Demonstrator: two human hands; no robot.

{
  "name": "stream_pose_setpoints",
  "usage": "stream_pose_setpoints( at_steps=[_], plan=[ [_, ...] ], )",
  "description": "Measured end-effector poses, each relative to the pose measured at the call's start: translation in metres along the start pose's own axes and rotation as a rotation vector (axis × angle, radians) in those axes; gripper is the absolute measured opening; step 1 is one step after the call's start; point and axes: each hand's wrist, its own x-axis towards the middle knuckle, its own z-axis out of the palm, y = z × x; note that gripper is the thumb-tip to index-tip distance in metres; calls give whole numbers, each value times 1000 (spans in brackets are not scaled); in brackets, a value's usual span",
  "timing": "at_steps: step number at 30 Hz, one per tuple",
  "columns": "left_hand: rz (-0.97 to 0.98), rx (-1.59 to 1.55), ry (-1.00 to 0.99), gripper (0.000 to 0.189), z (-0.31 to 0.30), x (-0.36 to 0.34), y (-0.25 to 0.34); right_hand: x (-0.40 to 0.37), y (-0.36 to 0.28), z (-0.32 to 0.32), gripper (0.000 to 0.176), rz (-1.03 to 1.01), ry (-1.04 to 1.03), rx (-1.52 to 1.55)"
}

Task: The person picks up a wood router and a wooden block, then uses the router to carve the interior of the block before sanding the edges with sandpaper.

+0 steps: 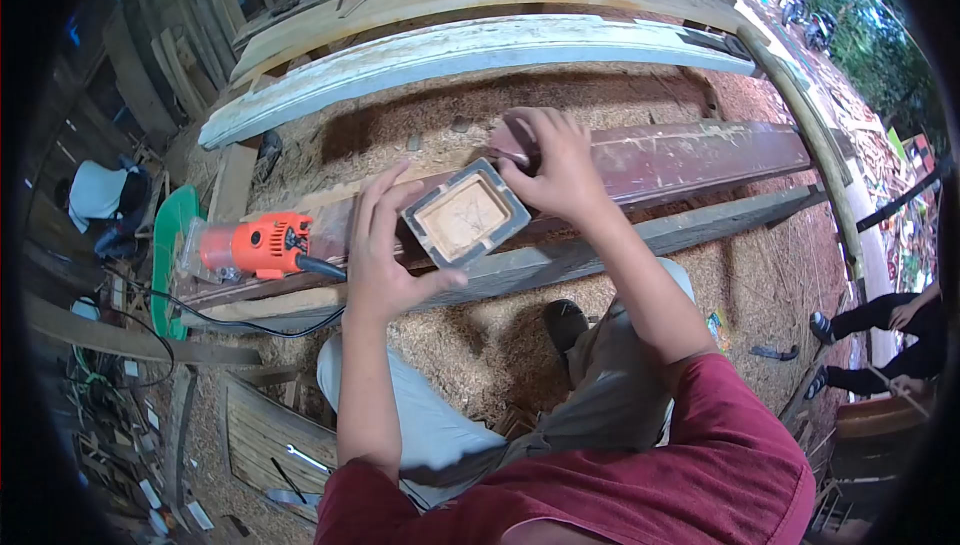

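A small rectangular wooden box [420, 235] with a dark rim and a pale hollow inside sits between my hands, above the maroon plank. My left hand [385, 235] is at its left side, fingers and thumb spread around the near corner; whether they touch it is hard to tell. In my right hand [560, 165] is a curled reddish-brown piece of sandpaper [513, 138], pinched at the box's far right corner. Left of my left hand, an orange power router [265, 245] with a clear base lies on its side on the plank.
The maroon plank [690, 160] runs across in front of me beside a grey beam [600, 245]. Farther off lie a white-painted board [450, 50] and a bench with tools. A green container [175, 245] stands left. Sawdust covers the ground; another person's legs [870, 345] show at right.
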Motion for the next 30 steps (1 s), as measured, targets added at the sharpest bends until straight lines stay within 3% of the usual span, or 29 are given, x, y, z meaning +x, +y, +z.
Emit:
stream_pose_setpoints(
  at_steps=[5,6,10,16,19,24,27,30],
  plan=[
    [89,142,-44,92,2,-12,4,9,5,-1,57,-65,-165,151],
    [33,116,-30,67,7,-13,10,5,5,-2,58,-62,-188,158],
    [7,139,56,25,18,-14,3,0,-1,-6,57,-111,-117,132],
    [-135,164,217,20,42,-11,5,-8,10,-4,56,-90,144,169],
    [-411,51,236,20,41,6,15,-17,17,-15,56,-124,166,80],
    [-502,108,284,21,50,21,-6,-43,25,-32,62,-229,95,29],
    [-301,103,480,27,58,20,-2,-46,25,-32,64,-193,111,88],
    [-322,-170,407,28,40,-8,28,-56,13,-37,70,-198,141,145]
  ],
)
